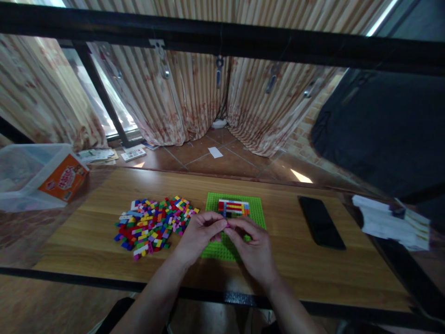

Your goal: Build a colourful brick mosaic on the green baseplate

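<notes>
Over a green studded baseplate [255,208], both my hands meet at the fingertips. My left hand [203,232] and my right hand [252,243] pinch a small pink-purple toy brick [227,225] between them. Just beyond the fingers, a low structure of coloured bricks [233,206] stands on the baseplate, with white, red, yellow, blue and orange pieces; my hands hide its near side. To the left lies a loose heap of mixed-colour bricks [156,222] on the wooden table [288,273].
A black phone-like slab [321,222] lies on the table at the right. White papers [389,220] sit past the right end. A clear plastic bin [31,181] with an orange label stands at the left. A dark bar [222,35] crosses above, before the curtains.
</notes>
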`<state>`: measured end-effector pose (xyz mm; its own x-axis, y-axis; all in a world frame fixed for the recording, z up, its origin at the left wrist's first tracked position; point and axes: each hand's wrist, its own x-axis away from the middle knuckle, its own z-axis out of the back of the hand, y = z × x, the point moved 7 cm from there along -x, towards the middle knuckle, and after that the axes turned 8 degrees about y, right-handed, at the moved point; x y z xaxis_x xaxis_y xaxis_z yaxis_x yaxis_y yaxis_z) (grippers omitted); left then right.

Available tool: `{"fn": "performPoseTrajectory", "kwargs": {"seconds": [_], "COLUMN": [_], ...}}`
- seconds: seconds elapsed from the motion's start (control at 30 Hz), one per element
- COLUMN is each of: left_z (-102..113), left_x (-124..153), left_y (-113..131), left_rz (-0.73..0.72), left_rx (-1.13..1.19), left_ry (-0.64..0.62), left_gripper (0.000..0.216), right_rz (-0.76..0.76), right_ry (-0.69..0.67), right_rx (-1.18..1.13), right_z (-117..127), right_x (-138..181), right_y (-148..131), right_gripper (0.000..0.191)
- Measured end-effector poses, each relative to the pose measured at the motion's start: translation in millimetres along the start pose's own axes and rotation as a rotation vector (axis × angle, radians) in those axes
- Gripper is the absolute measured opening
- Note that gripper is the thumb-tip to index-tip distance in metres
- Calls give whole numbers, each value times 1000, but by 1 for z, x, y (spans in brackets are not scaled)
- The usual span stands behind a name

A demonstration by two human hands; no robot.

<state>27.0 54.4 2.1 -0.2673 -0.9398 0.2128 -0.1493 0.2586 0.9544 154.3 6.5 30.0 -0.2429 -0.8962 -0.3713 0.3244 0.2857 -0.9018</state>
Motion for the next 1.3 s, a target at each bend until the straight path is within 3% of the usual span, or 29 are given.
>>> {"fn": "performPoseTrajectory", "kwargs": {"seconds": [0.17,0.27,0.37,0.47,0.57,0.7,0.9,1.13,1.3], "left_z": [-7,-1,24,56,71,54,22,12,9], "left_x": [-1,-3,-7,-12,-15,-18,-17,-13,-7], "left_y": [0,9,25,34,30,18,-1,-7,-6], "left_rz": [-3,-41,-112,-138,-138,-209,-249,-249,-312], "left_rx": [-8,-50,-2,103,23,-256,-476,-507,-548], "left_ry": [-29,-18,119,317,428,373,267,233,266], "left_gripper": [30,31,29,30,29,24,24,21,32], "right_rz": [4,-44,-143,-203,-192,-157,-173,-375,-433], "right_ry": [15,81,155,101,27,-41,-27,61,72], "right_rx": [25,55,85,116,170,258,268,45,14], "right_z": [7,26,49,60,61,55,51,48,49], "right_x": [-2,-8,-11,-11,-10,-11,-15,-15,-18], "right_y": [0,9,26,42,49,48,51,70,76], "right_gripper": [14,14,16,19,18,17,15,23,30]}}
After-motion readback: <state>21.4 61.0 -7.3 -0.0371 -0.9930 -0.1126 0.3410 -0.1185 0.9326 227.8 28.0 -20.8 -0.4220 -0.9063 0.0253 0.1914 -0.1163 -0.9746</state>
